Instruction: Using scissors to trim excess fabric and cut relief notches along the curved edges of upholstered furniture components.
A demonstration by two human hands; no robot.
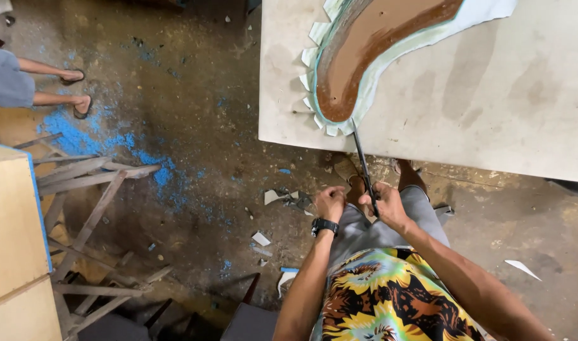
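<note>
We grip the thin dark blade in our closed right hand, tip reaching the curved brown panel's near edge on the table; our left hand, fisted, hovers beside.

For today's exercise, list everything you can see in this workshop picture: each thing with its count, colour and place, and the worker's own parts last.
Table: one, pale, upper right.
Curved piece: one, brown with pale notched edging, on table.
Long tool: one, dark, from right hand to the piece's edge.
Wooden frames: several, grey, left floor.
Board: one, tan, blue-edged, far left.
Blue powder: patch, floor.
Offcuts: several, pale, floor.
Another person's feet: two, upper left.
Wristwatch: one, black.
Left hand: closed.
Right hand: gripping tool.
</note>
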